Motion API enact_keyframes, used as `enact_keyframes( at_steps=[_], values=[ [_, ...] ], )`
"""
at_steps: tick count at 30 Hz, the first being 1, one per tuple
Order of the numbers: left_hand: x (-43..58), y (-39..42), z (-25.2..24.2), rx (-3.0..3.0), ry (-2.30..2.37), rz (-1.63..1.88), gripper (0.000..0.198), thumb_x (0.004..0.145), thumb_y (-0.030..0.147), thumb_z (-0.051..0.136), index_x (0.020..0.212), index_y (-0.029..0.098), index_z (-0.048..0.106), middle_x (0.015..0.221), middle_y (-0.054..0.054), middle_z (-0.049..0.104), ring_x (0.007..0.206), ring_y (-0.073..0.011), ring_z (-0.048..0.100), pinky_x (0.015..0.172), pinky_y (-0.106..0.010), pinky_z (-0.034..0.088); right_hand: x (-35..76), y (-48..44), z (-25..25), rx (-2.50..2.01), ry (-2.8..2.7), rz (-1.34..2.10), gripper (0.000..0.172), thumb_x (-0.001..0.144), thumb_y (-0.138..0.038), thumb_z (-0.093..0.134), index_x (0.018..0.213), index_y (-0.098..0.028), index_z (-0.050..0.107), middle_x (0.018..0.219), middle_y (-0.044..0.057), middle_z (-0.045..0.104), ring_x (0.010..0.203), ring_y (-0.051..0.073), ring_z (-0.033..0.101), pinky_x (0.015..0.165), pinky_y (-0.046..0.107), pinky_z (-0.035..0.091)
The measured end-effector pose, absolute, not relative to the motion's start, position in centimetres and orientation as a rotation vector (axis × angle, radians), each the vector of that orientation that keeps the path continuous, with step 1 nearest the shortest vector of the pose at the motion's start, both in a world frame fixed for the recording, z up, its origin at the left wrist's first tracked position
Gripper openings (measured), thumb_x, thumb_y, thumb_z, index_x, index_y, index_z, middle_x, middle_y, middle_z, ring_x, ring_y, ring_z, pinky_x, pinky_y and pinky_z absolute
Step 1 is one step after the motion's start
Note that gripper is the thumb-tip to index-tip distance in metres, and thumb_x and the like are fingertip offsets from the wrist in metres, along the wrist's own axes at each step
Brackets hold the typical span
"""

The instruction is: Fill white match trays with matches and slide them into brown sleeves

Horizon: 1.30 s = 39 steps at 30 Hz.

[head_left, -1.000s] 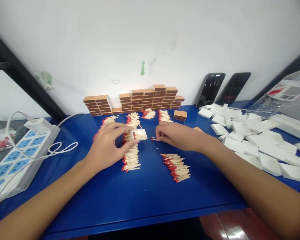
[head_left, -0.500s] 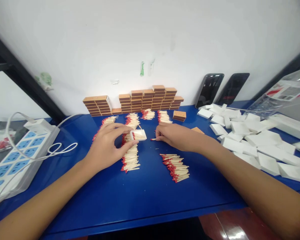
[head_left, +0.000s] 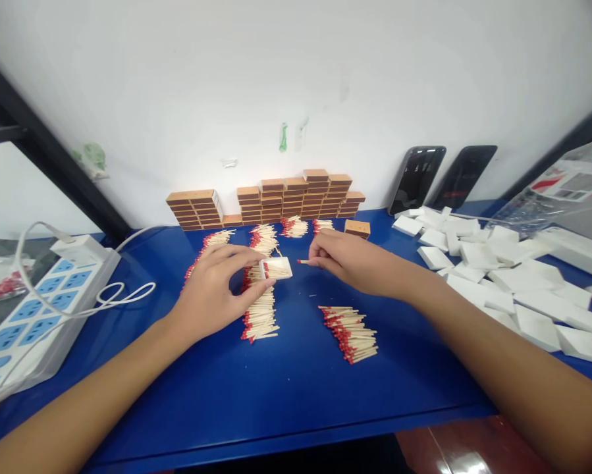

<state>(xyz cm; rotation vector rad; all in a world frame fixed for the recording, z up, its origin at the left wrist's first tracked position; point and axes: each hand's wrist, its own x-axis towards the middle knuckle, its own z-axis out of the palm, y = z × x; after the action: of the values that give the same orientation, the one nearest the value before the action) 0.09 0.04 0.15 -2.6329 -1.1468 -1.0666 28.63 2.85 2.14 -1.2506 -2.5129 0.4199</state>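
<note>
Between thumb and fingers, my left hand (head_left: 221, 283) grips a small white matchbox tray (head_left: 284, 264) with some red-tipped matches lying in it. My right hand (head_left: 348, 260) is closed in a pinch on a match (head_left: 303, 262), its red head pointing left toward the tray, a short gap away. Under and in front of the tray runs a long row of matches (head_left: 260, 313). Another pile of matches (head_left: 351, 334) lies nearer to me, below my right hand. Further heaps, such as the matches (head_left: 294, 227) at the back, sit before the stacked boxes.
Stacked brown matchboxes (head_left: 296, 197) line the wall, with a single matchbox (head_left: 357, 228) in front. White empty trays (head_left: 493, 263) are heaped at the right, below two phones (head_left: 417, 179). A power strip (head_left: 49, 303) with a white cable (head_left: 128, 293) occupies the left of the blue table (head_left: 276, 408).
My right hand has risen slightly away from the table, bringing the match up level with the tray. The left hand keeps its hold on the tray. The whole view has shifted a little.
</note>
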Motion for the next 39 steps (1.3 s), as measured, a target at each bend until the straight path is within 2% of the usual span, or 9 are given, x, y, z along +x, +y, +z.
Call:
enact_keyframes(
  at_steps=[8,19,26,31,35,39],
  values=[
    [0.0,0.0,0.0,-2.641,-1.110,-1.093,0.031,0.090,0.040,0.081,0.113,0.020,0.074,0.113,-0.006,0.079,0.109,-0.0248,0.073,0.104,-0.042,0.053,28.1,2.3,2.8,-1.227,-2.447,0.410,0.021,0.106,-0.032,0.046,0.090,-0.021,0.055,0.098,0.007,0.064,0.087,0.020,0.055,0.075,0.033,0.040],
    [0.5,-0.3,0.0,-2.708,-1.024,-1.119,0.035,0.090,0.041,0.080,0.120,0.022,0.074,0.117,-0.008,0.077,0.109,-0.0258,0.071,0.100,-0.044,0.054,25.1,0.7,1.0,-1.004,-2.337,0.356,0.012,0.107,-0.028,0.054,0.100,-0.019,0.060,0.099,0.005,0.061,0.080,0.017,0.054,0.072,0.032,0.040],
    [0.4,-0.4,0.1,-2.679,-1.024,-1.104,0.033,0.091,0.041,0.080,0.118,0.023,0.074,0.116,-0.007,0.077,0.108,-0.0242,0.072,0.100,-0.043,0.054,25.1,0.9,0.8,-0.982,-2.361,0.314,0.009,0.104,-0.023,0.058,0.101,-0.018,0.065,0.099,0.005,0.064,0.083,0.017,0.059,0.073,0.030,0.042],
    [0.2,-0.3,0.0,-2.641,-1.087,-1.119,0.033,0.091,0.043,0.079,0.116,0.022,0.075,0.115,-0.008,0.077,0.107,-0.0247,0.072,0.101,-0.043,0.055,28.5,2.0,3.9,-1.145,-2.336,0.129,0.020,0.102,-0.031,0.057,0.089,-0.020,0.068,0.089,0.006,0.066,0.081,0.019,0.059,0.070,0.031,0.038],
    [0.2,-0.2,0.0,-2.646,-1.121,-1.095,0.032,0.092,0.042,0.078,0.116,0.022,0.075,0.116,-0.008,0.077,0.107,-0.0249,0.072,0.102,-0.043,0.055,31.1,3.2,5.2,-1.355,-2.575,0.275,0.014,0.092,-0.028,0.065,0.083,-0.021,0.073,0.082,0.005,0.071,0.073,0.019,0.060,0.066,0.032,0.038],
    [0.2,-0.2,0.1,-2.647,-1.123,-1.105,0.032,0.091,0.042,0.079,0.116,0.023,0.075,0.116,-0.008,0.077,0.109,-0.0255,0.072,0.103,-0.044,0.055,31.4,3.8,4.4,-1.489,-2.697,0.361,0.008,0.088,-0.026,0.070,0.085,-0.021,0.076,0.087,0.006,0.075,0.080,0.022,0.065,0.069,0.033,0.044]
  ],
)
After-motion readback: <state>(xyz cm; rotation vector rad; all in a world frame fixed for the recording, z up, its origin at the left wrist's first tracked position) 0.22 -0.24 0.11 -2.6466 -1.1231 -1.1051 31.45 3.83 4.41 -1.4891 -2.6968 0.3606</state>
